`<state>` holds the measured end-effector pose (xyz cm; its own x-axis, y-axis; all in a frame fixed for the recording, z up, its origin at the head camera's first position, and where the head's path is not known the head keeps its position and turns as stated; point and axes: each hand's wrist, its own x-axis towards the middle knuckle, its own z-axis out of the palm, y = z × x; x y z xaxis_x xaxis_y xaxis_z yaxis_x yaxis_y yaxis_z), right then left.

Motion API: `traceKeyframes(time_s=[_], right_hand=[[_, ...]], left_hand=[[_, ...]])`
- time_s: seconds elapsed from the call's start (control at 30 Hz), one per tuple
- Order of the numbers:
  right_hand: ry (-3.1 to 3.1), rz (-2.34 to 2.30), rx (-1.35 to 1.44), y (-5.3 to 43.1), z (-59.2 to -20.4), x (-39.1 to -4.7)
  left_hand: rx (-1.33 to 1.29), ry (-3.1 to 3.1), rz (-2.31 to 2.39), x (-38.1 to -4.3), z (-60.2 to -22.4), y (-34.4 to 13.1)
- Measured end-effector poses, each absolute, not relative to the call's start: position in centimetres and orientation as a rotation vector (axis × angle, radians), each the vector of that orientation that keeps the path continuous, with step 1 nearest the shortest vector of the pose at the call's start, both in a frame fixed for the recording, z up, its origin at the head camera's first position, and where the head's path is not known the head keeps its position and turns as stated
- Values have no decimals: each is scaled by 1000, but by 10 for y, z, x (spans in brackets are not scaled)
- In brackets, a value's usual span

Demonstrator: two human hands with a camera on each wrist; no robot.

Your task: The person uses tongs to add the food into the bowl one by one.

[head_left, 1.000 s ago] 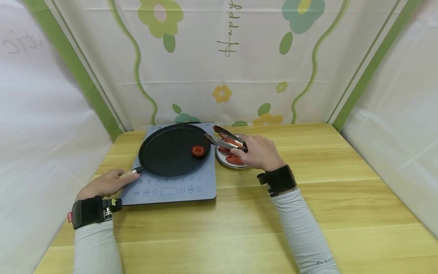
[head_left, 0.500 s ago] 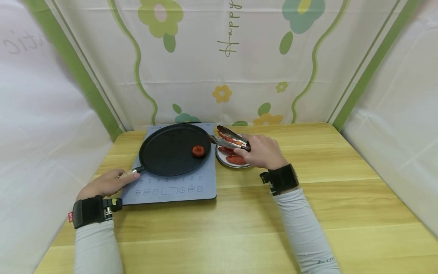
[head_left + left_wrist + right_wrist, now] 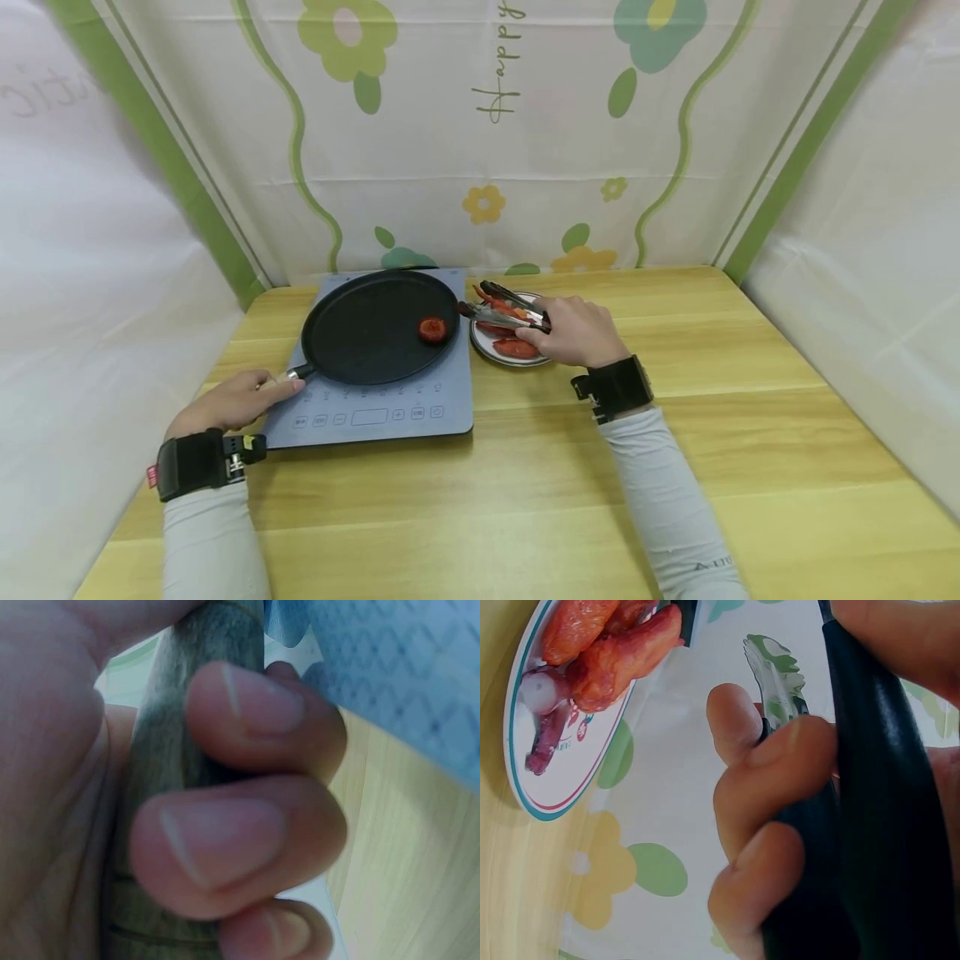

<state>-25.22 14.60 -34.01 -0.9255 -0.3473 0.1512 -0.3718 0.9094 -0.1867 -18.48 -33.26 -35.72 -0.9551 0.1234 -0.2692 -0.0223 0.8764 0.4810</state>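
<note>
My left hand grips the handle of a flat black frying pan; up close in the left wrist view, fingers curl round that wood-patterned handle. A small reddish round piece of food lies near the pan's right edge. With my right hand I hold metal tongs by their black grips, arms spread apart. They overlap a white plate in the head view, one tip near the pan's rim. On the plate lie reddish roasted pieces like chicken wings and a small purplish octopus-like piece.
The pan rests on a grey-blue induction cooktop with touch controls along its near edge. Beneath it is a light wooden table. Flower-printed white cloth rises behind the table, with pale cloth walls on both sides.
My right hand and the tongs have shifted slightly right, away from the pan and further over the plate. My left hand keeps its hold on the pan handle.
</note>
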Motion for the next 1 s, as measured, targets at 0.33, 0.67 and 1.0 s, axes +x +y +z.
traceKeyframes(time_s=[0.33,0.67,1.0], right_hand=[[-2990,312,519,150,-346,-257],[-3012,304,488,154,-353,-261],[-3028,301,471,156,-360,-264]], left_hand=[[95,2761,680,-185,-356,-334],[62,2760,697,-184,-358,-332],[70,2757,732,-184,-361,-333]])
